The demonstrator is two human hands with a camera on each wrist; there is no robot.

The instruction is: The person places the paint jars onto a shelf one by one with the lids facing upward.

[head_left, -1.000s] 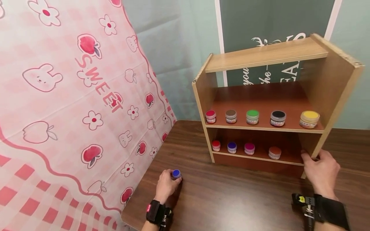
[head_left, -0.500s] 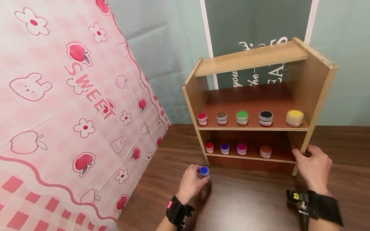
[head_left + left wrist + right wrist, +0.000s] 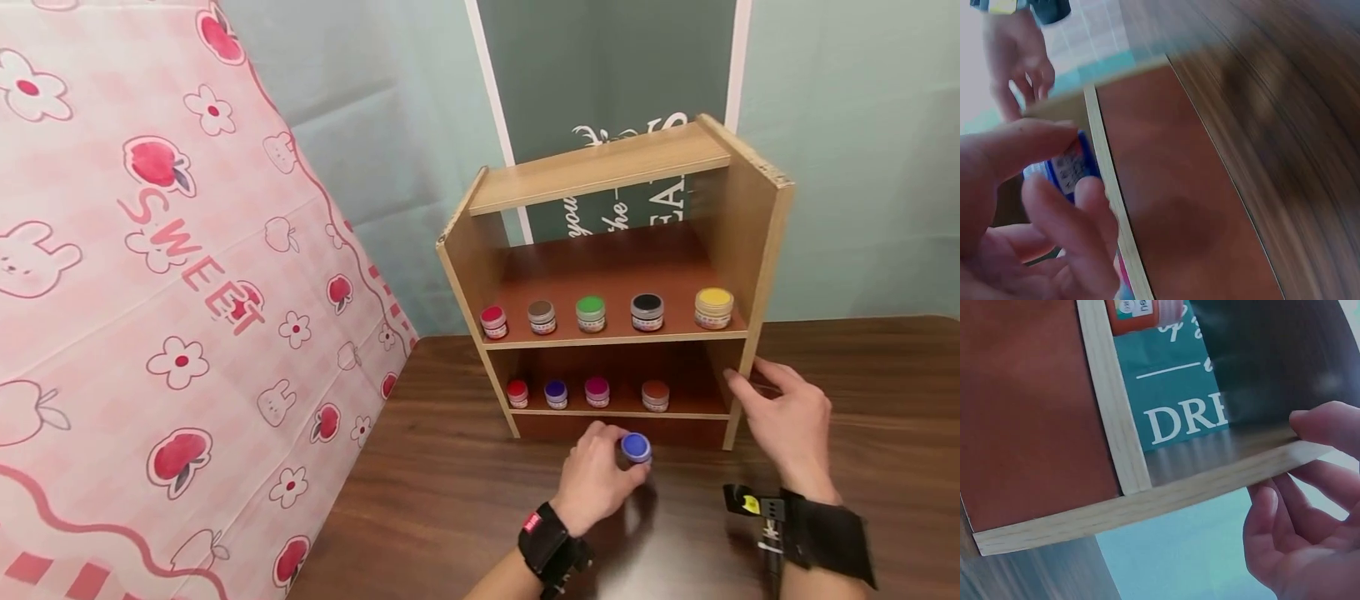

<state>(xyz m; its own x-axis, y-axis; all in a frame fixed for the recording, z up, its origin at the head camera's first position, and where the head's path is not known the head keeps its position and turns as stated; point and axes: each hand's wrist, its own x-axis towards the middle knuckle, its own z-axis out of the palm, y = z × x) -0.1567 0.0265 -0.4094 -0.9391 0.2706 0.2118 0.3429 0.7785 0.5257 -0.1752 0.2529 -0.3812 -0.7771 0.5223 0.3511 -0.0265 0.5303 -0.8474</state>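
My left hand (image 3: 594, 477) pinches a small blue-lidded paint jar (image 3: 636, 448) between thumb and fingers, just in front of the wooden shelf (image 3: 615, 340). Seen from the left wrist, the blue jar (image 3: 1069, 169) has a printed label, partly covered by fingers. With thumb inside and fingers outside, my right hand (image 3: 787, 421) grips the shelf's right side panel (image 3: 1210, 489). The lower board bears a red jar (image 3: 517, 393), a dark blue jar (image 3: 556, 394), a magenta jar (image 3: 597, 392) and an orange-brown jar (image 3: 656, 396), with a gap to its right.
On the upper board stand a crimson jar (image 3: 494, 322), a brown jar (image 3: 542, 317), a green jar (image 3: 591, 313), a black jar (image 3: 647, 312) and a yellow jar (image 3: 713, 308). Beneath is a dark wooden table (image 3: 420, 500). A pink patterned cloth (image 3: 225, 375) hangs at left.
My left hand has carried the blue jar rightward from the table's left side to the shelf's front. The right hand keeps its grip on the side panel. The head view has shifted right.
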